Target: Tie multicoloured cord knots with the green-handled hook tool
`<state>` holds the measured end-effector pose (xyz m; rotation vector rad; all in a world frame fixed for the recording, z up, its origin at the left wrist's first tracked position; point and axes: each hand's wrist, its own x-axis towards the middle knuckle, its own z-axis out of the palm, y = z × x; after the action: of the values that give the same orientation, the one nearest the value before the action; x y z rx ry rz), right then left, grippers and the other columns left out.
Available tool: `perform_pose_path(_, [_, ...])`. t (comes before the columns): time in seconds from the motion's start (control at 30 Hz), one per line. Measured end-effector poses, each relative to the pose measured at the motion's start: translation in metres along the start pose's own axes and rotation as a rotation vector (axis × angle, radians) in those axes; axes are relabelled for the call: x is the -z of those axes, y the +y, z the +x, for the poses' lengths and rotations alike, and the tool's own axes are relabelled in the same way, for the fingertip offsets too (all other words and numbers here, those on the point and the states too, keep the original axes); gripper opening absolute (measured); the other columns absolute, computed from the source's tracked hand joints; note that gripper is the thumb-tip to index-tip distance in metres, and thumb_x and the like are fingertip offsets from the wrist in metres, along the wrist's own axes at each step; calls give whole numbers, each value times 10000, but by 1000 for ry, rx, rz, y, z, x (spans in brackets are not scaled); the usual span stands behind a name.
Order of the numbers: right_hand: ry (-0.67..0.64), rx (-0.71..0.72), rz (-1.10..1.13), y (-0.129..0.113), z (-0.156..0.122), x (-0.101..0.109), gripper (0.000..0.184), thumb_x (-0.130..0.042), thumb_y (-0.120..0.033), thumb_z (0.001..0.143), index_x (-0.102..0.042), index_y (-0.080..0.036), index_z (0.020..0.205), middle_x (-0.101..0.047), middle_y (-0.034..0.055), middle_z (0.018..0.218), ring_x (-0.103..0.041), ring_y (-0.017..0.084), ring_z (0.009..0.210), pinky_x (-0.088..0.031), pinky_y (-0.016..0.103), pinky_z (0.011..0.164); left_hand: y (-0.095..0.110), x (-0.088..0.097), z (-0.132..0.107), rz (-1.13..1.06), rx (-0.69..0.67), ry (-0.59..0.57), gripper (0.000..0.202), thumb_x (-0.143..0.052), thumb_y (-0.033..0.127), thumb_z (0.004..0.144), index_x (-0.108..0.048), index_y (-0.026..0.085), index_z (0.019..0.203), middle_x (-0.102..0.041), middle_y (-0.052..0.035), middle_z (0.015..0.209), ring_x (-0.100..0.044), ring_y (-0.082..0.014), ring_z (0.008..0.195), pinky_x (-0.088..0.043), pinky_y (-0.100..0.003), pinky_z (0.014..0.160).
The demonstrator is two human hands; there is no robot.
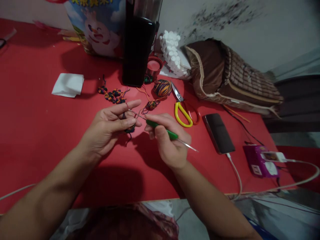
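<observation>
Between the thumb and fingers of my left hand (pixel 107 125) is a small dark multicoloured crochet piece (pixel 130 129), partly hidden by the fingers. A strand of yarn loops over my raised left index finger. My right hand (pixel 171 140) grips a crochet hook (pixel 160 128) by its green handle. The hook's tip meets the yarn beside my left fingertips. Just beyond the hands lie a small bundle of the same yarn (pixel 151 105) and a multicoloured yarn ball (pixel 162 88). Several finished-looking crochet bits (pixel 112 95) rest farther left.
Scissors (pixel 183 115) with yellow and red handles lie right of the yarn. A phone (pixel 219 133) on a white cable and a purple box (pixel 260 160) are farther right. Behind stand a black upright object (pixel 138 53), a cartoon bag (pixel 102 30) and a brown cushion (pixel 232 73). Folded white paper (pixel 68 85) lies left.
</observation>
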<state>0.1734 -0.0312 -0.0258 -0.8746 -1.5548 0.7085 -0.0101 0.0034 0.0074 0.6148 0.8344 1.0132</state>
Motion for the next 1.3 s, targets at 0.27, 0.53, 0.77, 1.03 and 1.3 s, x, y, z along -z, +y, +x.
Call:
perform_pose_path(0.27, [-17,-23,22,-7,7,10,230,-645,-307,1077,-820,-266,1220,-786,35,888,-731,172,803,-623,372,807,18,11,1,-43,177,-89,452,-852,48,657,-868,98,1106,-744,-40,664,-693,-123,628,-562,-170,583])
perform_pose_path(0.53, [-85,7,-10,-18,10,19,224,-664,-269,1061,-824,-264,1218,-823,41,914,-743,179,796,-629,365,781,22,18,4,-41,300,-152,418,-864,119,607,-896,109,1024,-656,-53,607,-594,-113,563,-485,-177,502])
perform_pose_path(0.77, [-88,-35,62,-23,11,21,205,-681,-297,1054,-849,-267,1166,-792,33,829,-708,175,719,-626,373,750,21,23,6,54,329,-198,408,-862,215,616,-905,165,1018,-626,-68,619,-525,-144,519,-370,-264,457])
perform_pose_path(1.03, [-68,-216,265,-17,11,24,181,-724,-351,1028,-873,-282,1105,-766,22,804,-645,138,631,-550,301,602,19,22,5,60,307,-238,380,-886,200,632,-908,171,1011,-647,-52,588,-568,-140,516,-372,-227,433])
perform_pose_path(1.3, [93,-403,449,3,3,-5,252,-718,-459,1019,-827,-285,1163,-760,6,813,-619,120,631,-542,277,602,-5,-4,-4,203,-80,51,475,-974,153,697,-868,199,1157,-791,-24,781,-753,-161,729,-606,-257,709])
